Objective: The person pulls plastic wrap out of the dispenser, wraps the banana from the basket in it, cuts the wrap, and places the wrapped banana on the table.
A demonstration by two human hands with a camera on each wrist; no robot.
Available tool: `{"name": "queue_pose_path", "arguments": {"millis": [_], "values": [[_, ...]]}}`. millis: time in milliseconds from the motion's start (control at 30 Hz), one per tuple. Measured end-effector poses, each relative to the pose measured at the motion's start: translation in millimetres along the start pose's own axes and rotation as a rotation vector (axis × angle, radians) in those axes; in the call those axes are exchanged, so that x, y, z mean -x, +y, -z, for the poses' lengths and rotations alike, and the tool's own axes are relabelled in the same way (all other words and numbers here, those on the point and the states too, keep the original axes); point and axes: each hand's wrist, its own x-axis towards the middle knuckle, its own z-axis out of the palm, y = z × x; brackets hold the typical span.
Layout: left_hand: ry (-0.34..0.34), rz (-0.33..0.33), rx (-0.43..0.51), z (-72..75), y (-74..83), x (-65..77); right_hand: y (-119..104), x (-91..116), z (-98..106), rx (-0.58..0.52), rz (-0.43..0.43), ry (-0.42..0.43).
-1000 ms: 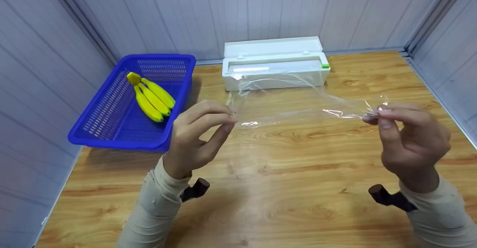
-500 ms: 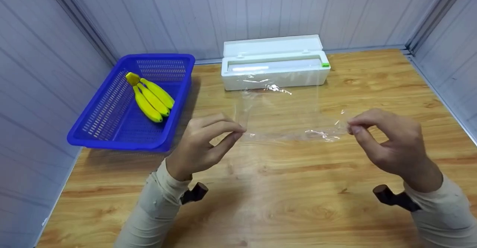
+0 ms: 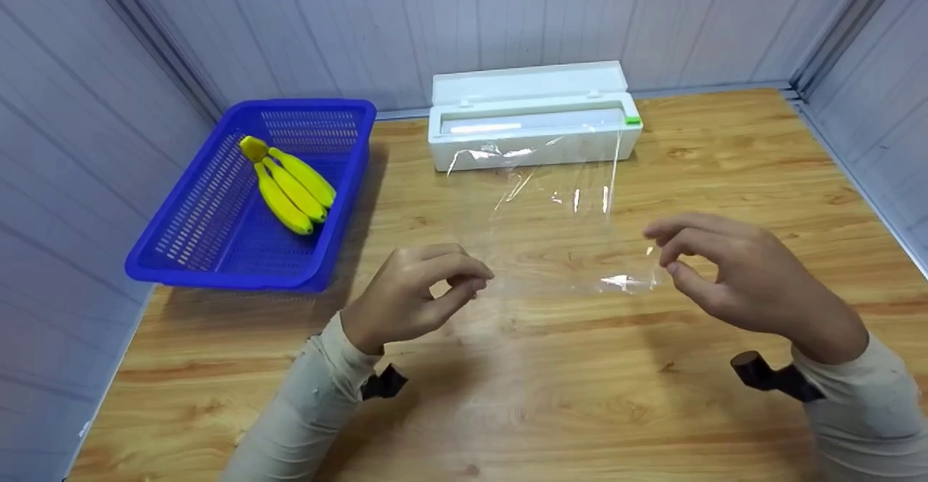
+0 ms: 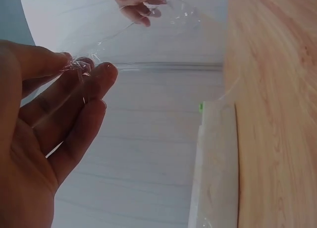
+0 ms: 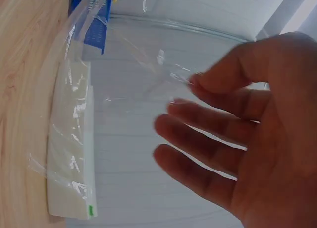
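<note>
So there's a sheet of clear plastic film (image 3: 551, 206) running from the white box (image 3: 536, 152) at the far side of the tabletop (image 3: 580, 402) toward the near side, and both hands are on it. The left hand (image 3: 417, 297) has the near left corner, and its wrist view shows the fingers clamped on a bunched bit of film at the thumb tip. The right hand (image 3: 754, 279) has the near right corner pinched between thumb and index finger, with its other fingers apart and slightly bent. The hands are well apart, with the near edge of the film between them, and the whole sheet is pretty wrinkly, with shiny streaks all over it.

The box sits close to the far wall (image 3: 362, 32), its lid (image 3: 529, 85) flipped back and a small green piece (image 3: 633, 120) at its right end. You can see a pale roll (image 3: 536, 121) inside the slot. Off to the left is a blue plastic basket (image 3: 225, 279), with a bunch of yellow bananas (image 3: 293, 188) lying in it, stem end pointing far left. Light sleeves on both arms, and a black gadget (image 3: 776, 377) at the right wrist.
</note>
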Motion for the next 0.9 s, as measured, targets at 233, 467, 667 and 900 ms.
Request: {"name": "queue_pose_path", "arguments": {"millis": [233, 467, 667, 900], "values": [[-0.066, 0.014, 0.014, -9.3, -11.8, 7.9, 7, 3, -5, -0.089, -0.064, -0.211], [-0.258, 0.175, 0.041, -17.7, -24.6, 17.0, 16, 7, -6, -0.184, -0.167, -0.422], [-0.461, 0.337, 0.038, -24.5, -30.3, 20.3, 25, 8, -18, -0.320, -0.208, -0.569], [-0.546, 0.391, 0.048, -31.9, -35.2, 24.9, 33, 11, -34, -0.369, -0.257, -0.664]]}}
